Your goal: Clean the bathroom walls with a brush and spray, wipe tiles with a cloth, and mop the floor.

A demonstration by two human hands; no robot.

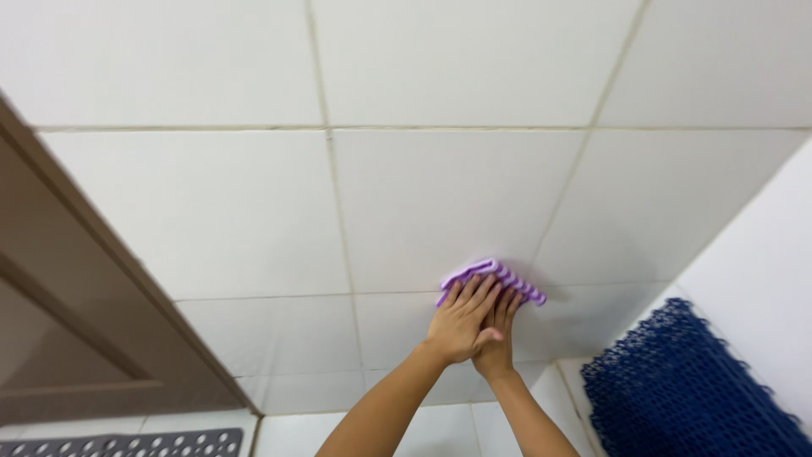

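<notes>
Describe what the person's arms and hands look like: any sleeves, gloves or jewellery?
Both forearms are bare as far as the picture shows, with no sleeves in view. The left hand and right hand wear no gloves, and no rings, bracelets or watch are visible. The fingernails look short and unpainted.

White tiled wall [211,211], brown door [59,322], grey perforated mat [127,444], stacked blue lattice mats [677,389].

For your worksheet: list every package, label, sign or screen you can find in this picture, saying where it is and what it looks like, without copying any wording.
None in view: no package, label, sign or screen.
What shows instead: two hands, the left hand over the right hand, pressing a purple cloth flat on the white tiled wall.
A brown door stands at left, a dark blue perforated mat at lower right, a grey perforated mat at bottom left.
</notes>
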